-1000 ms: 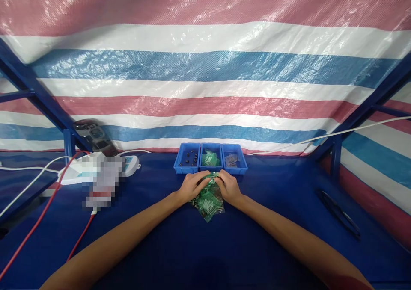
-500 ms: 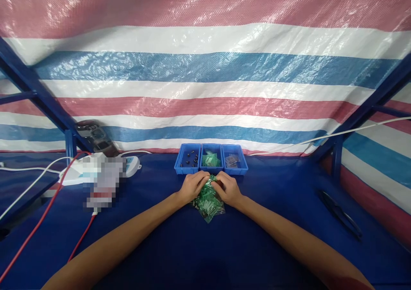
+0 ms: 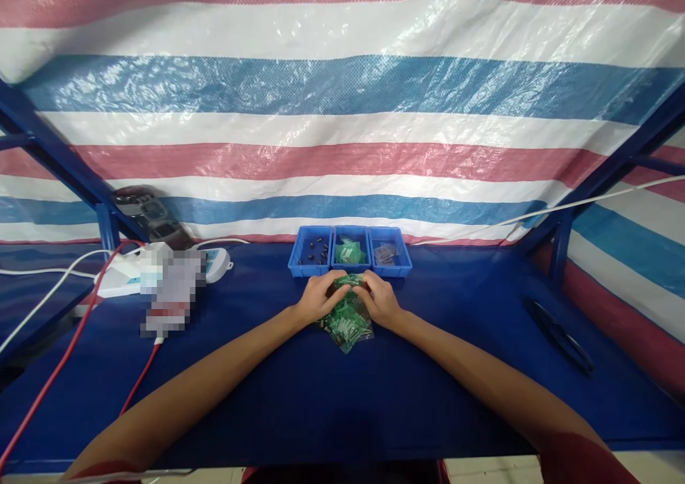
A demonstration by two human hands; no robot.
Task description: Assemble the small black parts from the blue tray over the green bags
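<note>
Both hands, left hand [image 3: 317,300] and right hand [image 3: 381,301], pinch the top of a clear bag of green parts [image 3: 347,321] resting on the bench [image 3: 300,391]. Behind it, three blue bins [image 3: 349,251]: dark bits, green parts, brownish pieces. No readable writing.

Backdrop: a striped tarp [image 3: 342,113] in red, white and blue fills the upper frame.
Table: a dark blue table [image 3: 332,398] spans the lower half.
Bins: three small blue bins [image 3: 350,251] sit side by side at centre, against the tarp.
Left side: a white power strip [image 3: 217,264] beside a blurred patch, with a red cable [image 3: 64,366] and a white cable [image 3: 37,313].
Upper left: a dark device [image 3: 150,213], possibly a remote.
Right: a black tool [image 3: 559,335] lies on the table.
</note>
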